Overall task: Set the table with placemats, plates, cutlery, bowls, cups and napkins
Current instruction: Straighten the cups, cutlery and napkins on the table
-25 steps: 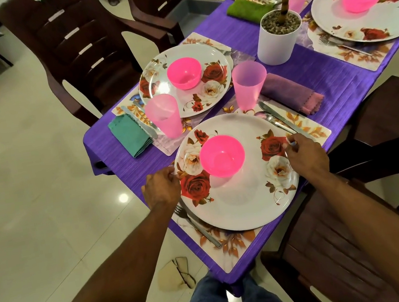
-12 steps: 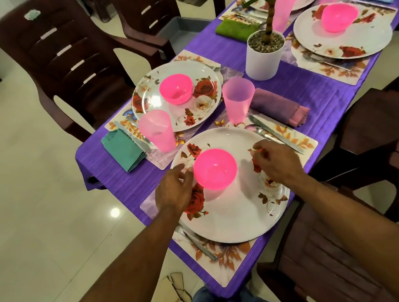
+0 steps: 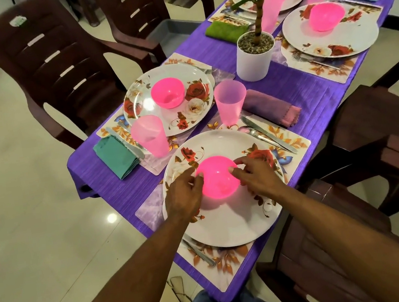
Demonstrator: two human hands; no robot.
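Observation:
A pink bowl (image 3: pixel 217 177) sits on the nearest floral plate (image 3: pixel 230 221), which lies on a floral placemat (image 3: pixel 226 264). My left hand (image 3: pixel 183 196) grips the bowl's left side and my right hand (image 3: pixel 255 177) grips its right side, fingertips on the rim. A knife and spoon (image 3: pixel 266 133) lie right of the plate, a fork (image 3: pixel 199 252) at its near left. A pink cup (image 3: pixel 230 101) and a purple napkin (image 3: pixel 271 107) stand behind the plate.
Three more settings with plates, pink bowls and cups fill the purple table (image 3: pixel 316 103). A potted plant (image 3: pixel 254 53) stands mid-table. A teal napkin (image 3: pixel 115 156) lies at the left. Brown chairs (image 3: pixel 54 69) surround the table; one (image 3: pixel 339 246) is at my right.
Both hands have moved inward from the plate's rim to the pink bowl and now hold its two sides. The view has tilted toward the far end of the table.

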